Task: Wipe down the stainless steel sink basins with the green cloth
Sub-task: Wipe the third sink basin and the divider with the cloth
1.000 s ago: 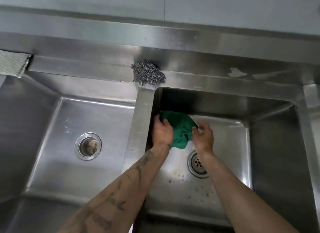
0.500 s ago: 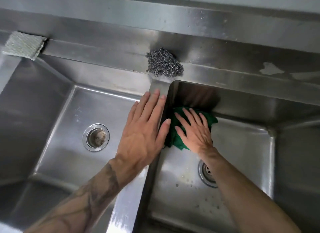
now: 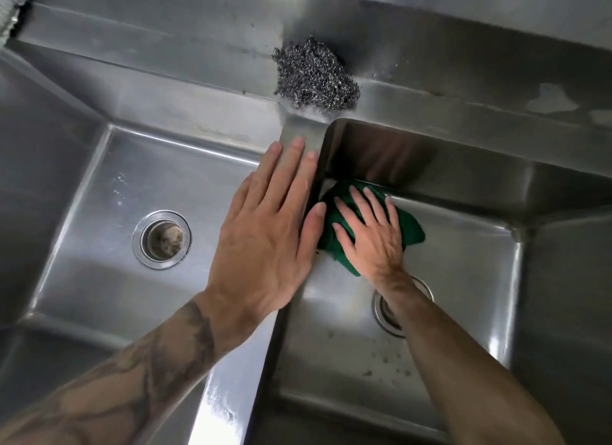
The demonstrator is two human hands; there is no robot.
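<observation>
Now the right basin [image 3: 463, 279] takes most of my reach, its unwiped floor running toward four o'clock from my right hand [image 3: 374, 235]. That hand lies flat, fingers spread, pressing the green cloth [image 3: 412, 227] into the ten o'clock corner. My left hand [image 3: 265, 235] rests open on the divider [image 3: 231, 395], holding nothing.
</observation>
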